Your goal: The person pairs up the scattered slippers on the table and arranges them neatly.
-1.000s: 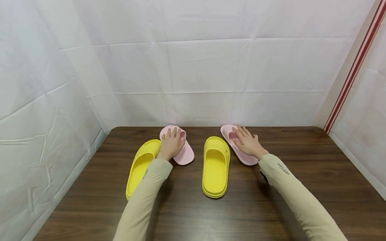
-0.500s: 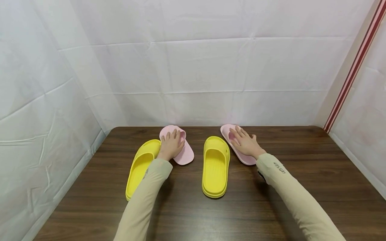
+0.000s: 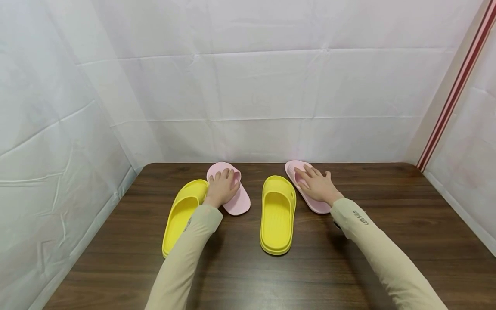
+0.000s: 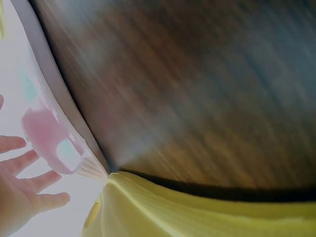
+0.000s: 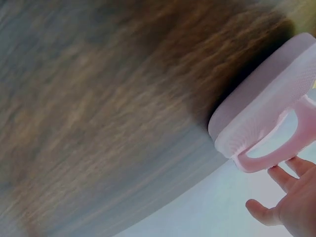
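Note:
My left hand (image 3: 222, 188) lies over the strap of a pink slipper (image 3: 238, 203) at the back of the table, fingers spread. In the left wrist view, the fingers (image 4: 30, 183) are extended at the strap of that slipper. At the right, my other hand (image 3: 318, 186) reaches over a second pink slipper (image 3: 318, 206), which is angled with its toe toward the back left. Two fingertips (image 5: 282, 178) meet its strap in the right wrist view, with the thumb held apart. A yellow slipper (image 3: 177, 224) sits beside my left wrist, its toe against the left pink slipper.
Another yellow slipper (image 3: 276, 221) stands between the two pink ones, toe toward the back. All lie on a dark wood table (image 3: 248, 284). White sheeting (image 3: 255, 94) hangs behind the far edge and at both sides, with a red striped band (image 3: 453, 92) at the right.
My right hand has shifted slightly left over its pink slipper. The left pink slipper sits a touch nearer to me and to the right. The yellow slippers look the same.

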The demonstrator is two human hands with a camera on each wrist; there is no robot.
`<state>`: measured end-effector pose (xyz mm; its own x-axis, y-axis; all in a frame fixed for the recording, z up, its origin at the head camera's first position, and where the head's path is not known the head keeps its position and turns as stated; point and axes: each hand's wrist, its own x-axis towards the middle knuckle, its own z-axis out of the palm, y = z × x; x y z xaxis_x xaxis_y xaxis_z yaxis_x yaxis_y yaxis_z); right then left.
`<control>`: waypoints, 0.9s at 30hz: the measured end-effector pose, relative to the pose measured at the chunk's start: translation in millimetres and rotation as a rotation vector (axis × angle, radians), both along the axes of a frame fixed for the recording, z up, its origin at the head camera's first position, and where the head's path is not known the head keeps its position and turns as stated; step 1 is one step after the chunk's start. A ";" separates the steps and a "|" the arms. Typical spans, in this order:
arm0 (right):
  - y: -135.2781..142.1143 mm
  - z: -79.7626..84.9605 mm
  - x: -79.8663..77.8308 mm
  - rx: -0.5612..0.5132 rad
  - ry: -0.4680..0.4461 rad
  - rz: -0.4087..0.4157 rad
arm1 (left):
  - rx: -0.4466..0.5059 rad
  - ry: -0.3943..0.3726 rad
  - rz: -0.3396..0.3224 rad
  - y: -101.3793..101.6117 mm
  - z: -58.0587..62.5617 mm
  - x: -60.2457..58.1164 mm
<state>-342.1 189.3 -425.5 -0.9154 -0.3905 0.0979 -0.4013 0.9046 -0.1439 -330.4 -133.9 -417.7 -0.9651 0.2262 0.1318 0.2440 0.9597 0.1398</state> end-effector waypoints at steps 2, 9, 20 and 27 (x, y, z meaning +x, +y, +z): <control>1.5 0.2 0.9 0.002 0.005 0.002 | -0.004 0.001 -0.003 0.4 0.0 0.9; 7.8 1.7 5.0 0.020 0.024 0.011 | -0.019 0.014 -0.021 2.7 -0.1 4.9; 15.9 1.2 10.7 0.075 0.103 0.049 | -0.039 0.074 -0.110 5.4 3.5 13.2; 20.2 -1.4 17.2 0.058 0.184 0.095 | -0.041 0.110 -0.166 5.3 3.9 22.6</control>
<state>-324.9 209.5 -426.9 -0.8430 -0.4838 0.2351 -0.4996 0.8662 -0.0087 -307.8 -128.6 -413.7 -0.8942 0.3885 0.2223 0.4113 0.9092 0.0654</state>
